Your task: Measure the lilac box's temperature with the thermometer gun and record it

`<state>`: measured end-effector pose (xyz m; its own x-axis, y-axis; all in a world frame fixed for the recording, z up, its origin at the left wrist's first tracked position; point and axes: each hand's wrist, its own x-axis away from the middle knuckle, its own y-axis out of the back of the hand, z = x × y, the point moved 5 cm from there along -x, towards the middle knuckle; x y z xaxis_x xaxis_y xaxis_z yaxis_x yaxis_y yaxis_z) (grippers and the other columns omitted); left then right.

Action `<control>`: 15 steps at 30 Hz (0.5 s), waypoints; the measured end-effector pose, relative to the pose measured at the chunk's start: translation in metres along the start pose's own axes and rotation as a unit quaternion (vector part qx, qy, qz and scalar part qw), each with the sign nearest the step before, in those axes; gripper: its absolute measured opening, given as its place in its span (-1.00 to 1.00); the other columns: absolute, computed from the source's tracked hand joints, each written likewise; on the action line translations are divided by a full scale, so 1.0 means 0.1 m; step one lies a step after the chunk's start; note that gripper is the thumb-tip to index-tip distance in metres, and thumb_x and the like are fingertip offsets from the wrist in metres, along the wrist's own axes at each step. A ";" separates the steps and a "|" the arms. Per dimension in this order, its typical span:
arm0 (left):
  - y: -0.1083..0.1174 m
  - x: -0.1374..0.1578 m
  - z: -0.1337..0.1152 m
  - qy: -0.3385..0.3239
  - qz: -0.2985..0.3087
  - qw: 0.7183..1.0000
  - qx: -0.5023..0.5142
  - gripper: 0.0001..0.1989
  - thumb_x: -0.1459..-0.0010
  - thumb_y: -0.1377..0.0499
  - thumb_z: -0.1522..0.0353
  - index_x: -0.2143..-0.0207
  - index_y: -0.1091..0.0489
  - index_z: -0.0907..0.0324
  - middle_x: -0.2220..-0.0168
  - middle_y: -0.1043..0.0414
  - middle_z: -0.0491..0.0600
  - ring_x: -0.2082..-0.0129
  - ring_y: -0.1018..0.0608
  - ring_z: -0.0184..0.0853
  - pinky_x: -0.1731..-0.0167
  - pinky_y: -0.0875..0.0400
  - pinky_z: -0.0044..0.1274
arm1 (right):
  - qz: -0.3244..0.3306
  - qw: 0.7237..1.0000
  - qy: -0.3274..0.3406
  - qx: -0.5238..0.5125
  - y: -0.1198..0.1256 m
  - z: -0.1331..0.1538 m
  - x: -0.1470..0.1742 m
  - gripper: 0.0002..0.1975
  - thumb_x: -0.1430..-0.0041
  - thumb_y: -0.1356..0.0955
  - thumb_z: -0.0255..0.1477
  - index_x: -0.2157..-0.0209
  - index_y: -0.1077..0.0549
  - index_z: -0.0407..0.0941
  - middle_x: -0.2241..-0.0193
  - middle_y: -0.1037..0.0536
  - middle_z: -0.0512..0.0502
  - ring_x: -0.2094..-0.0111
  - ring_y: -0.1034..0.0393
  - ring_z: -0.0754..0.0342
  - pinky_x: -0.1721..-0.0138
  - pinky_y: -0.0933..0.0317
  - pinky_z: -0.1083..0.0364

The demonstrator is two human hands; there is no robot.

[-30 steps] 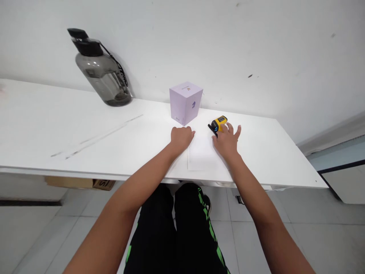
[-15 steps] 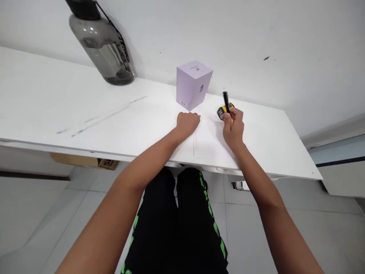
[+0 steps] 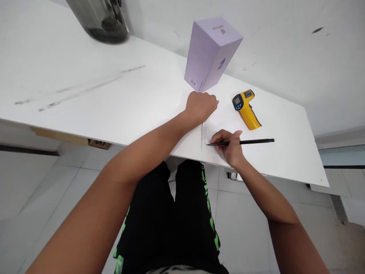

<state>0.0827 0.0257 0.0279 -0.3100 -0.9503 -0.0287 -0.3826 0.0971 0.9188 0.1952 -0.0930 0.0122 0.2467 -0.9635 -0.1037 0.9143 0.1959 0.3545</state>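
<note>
My right hand (image 3: 232, 150) grips a slim black pen (image 3: 258, 141), which lies nearly level with its tip pointing left at the paper's left side. A sheet of white paper (image 3: 212, 131) with faint marks along its left edge rests on the white tabletop. Curled into a fist, my left hand (image 3: 201, 106) presses on the table at the paper's upper left; its fingertips are mostly hidden. Just behind that hand stands a lilac box (image 3: 209, 53). A yellow and black infrared thermometer (image 3: 248, 110) lies to the right, beyond my right hand.
A grey translucent bottle (image 3: 105, 23) stands at the back left, partly cut off. The white table (image 3: 99, 110) has dark scuff lines on its left part and runs along a wall (image 3: 279, 64). Below the left edge shows a brown cardboard box (image 3: 98, 144).
My right hand has come nearer and to the front, away from the thermometer. The pen has swung from upright to nearly level, tip at the paper. The view has shifted and turned.
</note>
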 end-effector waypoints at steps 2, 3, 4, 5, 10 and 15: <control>-0.04 -0.05 0.01 -0.009 -0.012 0.999 0.029 -0.54 -0.46 0.08 0.14 0.16 -0.50 0.23 0.22 -0.50 0.11 -0.03 -0.54 0.06 0.01 -0.25 -0.27 | 0.009 0.998 -0.033 0.056 0.00 0.04 -0.02 -0.26 -0.23 -0.16 0.29 0.54 -0.50 -0.06 0.69 -0.33 0.03 0.60 -0.26 0.13 0.50 -0.22 0.08; -0.06 -0.06 0.01 -0.013 -0.015 0.999 0.041 -0.53 -0.46 0.08 0.11 0.16 -0.50 0.24 0.22 -0.49 0.11 -0.06 -0.52 0.09 -0.01 -0.24 -0.26 | 0.010 0.996 -0.039 0.078 0.00 0.08 -0.02 -0.31 -0.22 -0.24 0.25 0.57 -0.49 -0.06 0.70 -0.34 0.05 0.60 -0.26 0.14 0.50 -0.22 0.09; -0.08 -0.08 0.01 -0.018 -0.016 0.998 0.052 -0.52 -0.46 0.08 0.10 0.16 -0.49 0.25 0.21 -0.48 0.10 -0.08 -0.51 0.10 -0.03 -0.24 -0.25 | 0.008 0.995 -0.040 0.092 0.00 0.12 -0.02 -0.36 -0.21 -0.30 0.20 0.59 -0.48 -0.06 0.70 -0.35 0.05 0.61 -0.26 0.15 0.50 -0.23 0.10; -0.10 -0.09 0.01 -0.023 -0.016 0.998 0.062 -0.51 -0.45 0.07 0.08 0.16 -0.49 0.25 0.20 -0.47 0.10 -0.10 -0.50 0.11 -0.04 -0.24 -0.24 | 0.005 0.994 -0.038 0.100 -0.01 0.15 -0.01 -0.38 -0.21 -0.33 0.17 0.61 -0.46 -0.06 0.70 -0.36 0.06 0.61 -0.27 0.16 0.50 -0.23 0.10; -0.06 -0.04 -0.05 -0.043 -0.018 0.992 0.116 -0.55 -0.41 -0.01 0.07 0.20 -0.49 0.24 0.21 -0.48 0.09 -0.10 -0.49 0.10 -0.02 -0.26 -0.26 | -0.011 0.993 -0.025 0.118 -0.05 0.19 0.01 -0.42 -0.26 -0.36 0.03 0.68 -0.34 -0.07 0.66 -0.44 0.02 0.56 -0.35 0.15 0.48 -0.26 0.10; 0.00 0.06 -0.12 -0.072 0.001 0.987 0.147 -0.57 -0.39 -0.03 0.07 0.27 -0.50 0.20 0.26 -0.51 0.09 0.00 -0.54 0.02 0.07 -0.30 -0.30 | -0.002 0.993 -0.018 0.119 -0.06 0.18 0.00 -0.47 -0.27 -0.37 -0.10 0.69 -0.33 -0.07 0.66 -0.44 0.03 0.57 -0.33 0.16 0.48 -0.24 0.11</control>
<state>0.0910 0.0166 0.0328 -0.4222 -0.9007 -0.1021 -0.6117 0.2000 0.7654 0.1838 -0.0979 0.0270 0.2271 -0.9710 -0.0744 0.8122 0.1467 0.5646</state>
